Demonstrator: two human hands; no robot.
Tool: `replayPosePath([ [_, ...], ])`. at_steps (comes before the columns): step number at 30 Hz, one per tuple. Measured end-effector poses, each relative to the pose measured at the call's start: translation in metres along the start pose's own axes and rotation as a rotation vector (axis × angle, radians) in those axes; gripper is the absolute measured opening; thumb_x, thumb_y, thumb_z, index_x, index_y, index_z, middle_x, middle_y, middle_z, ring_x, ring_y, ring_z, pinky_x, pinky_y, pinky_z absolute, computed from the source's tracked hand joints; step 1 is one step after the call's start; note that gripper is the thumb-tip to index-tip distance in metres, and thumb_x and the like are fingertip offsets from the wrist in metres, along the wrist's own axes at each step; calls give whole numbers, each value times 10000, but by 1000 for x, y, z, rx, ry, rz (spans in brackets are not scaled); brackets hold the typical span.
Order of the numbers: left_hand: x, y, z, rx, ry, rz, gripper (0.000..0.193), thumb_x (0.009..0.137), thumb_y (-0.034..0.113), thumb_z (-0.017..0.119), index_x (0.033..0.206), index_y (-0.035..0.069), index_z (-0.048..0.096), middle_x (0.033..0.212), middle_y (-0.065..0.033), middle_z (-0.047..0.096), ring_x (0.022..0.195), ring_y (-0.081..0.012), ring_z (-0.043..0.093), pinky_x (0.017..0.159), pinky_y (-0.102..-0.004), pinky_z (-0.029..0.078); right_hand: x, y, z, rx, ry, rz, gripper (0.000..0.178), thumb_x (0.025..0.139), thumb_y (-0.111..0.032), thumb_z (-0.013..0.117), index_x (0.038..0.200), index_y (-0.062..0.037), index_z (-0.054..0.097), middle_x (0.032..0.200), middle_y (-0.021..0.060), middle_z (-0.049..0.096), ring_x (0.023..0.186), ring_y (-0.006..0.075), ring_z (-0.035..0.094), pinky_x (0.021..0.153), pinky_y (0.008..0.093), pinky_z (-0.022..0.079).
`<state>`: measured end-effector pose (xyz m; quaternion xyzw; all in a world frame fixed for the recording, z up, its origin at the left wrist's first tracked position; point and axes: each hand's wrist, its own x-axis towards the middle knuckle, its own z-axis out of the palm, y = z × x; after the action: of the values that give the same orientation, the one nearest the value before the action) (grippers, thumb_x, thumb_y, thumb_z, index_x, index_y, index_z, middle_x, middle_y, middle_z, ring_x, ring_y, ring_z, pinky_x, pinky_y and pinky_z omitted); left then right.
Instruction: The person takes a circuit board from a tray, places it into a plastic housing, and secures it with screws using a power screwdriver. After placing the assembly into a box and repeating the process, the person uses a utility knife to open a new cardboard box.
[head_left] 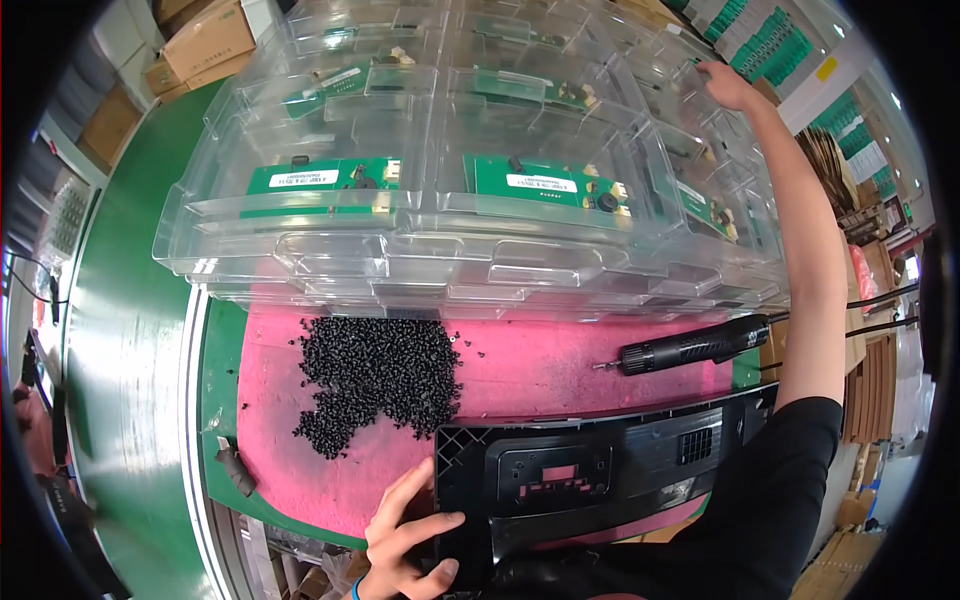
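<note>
My left hand (405, 535) is at the left end of a black plastic panel (640, 460), which has a recessed frame and a grille. One finger goes behind the panel's edge while other fingers lie over its front. At the far right, my right hand (728, 85) reaches over the clear plastic trays (340, 262), its fingers bent together at a tray compartment. What those fingers hold, if anything, is too small to tell. Green circuit boards (330, 200) with white labels lie in the trays' compartments.
A pile of small black screws (385, 375) covers the left part of a pink mat (510, 350). A black electric screwdriver (690, 345) lies to its right, bit leftward. A small dark piece (236, 468) sits at the table's near left. Cardboard boxes (208, 42) stand behind.
</note>
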<state>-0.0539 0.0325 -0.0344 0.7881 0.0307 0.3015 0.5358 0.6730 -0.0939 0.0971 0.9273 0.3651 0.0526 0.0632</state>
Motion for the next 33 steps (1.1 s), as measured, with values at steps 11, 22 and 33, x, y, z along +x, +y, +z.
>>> replayPosePath([
  [11, -18, -12, 6, -120, 46, -80, 481, 802, 303, 672, 1097, -77, 664, 1432, -422, 409, 1203, -503, 583, 1002, -538, 481, -13, -31, -2, -48, 73, 65, 425, 791, -56, 581, 1210, -8, 635, 1249, 248, 637, 1195, 414, 591, 980, 468, 488],
  [22, -14, -3, 11, -201, 89, -127, 484, 804, 295, 668, 1099, -89, 660, 1443, -426, 393, 1215, -513, 570, 1008, -542, 474, -18, -3, 12, -177, 34, 252, 455, 794, -16, 568, 1246, 8, 612, 1234, 272, 635, 1197, 446, 573, 1019, 467, 479],
  [33, -15, -5, 10, -170, 109, -123, 490, 720, 251, 680, 1084, -77, 683, 1414, -419, 443, 1220, -486, 575, 1012, -511, 474, -42, -32, -5, -403, 162, 224, 732, 852, 11, 515, 1545, -56, 288, 1635, 84, 263, 1482, 335, 289, 1169, 514, 344],
])
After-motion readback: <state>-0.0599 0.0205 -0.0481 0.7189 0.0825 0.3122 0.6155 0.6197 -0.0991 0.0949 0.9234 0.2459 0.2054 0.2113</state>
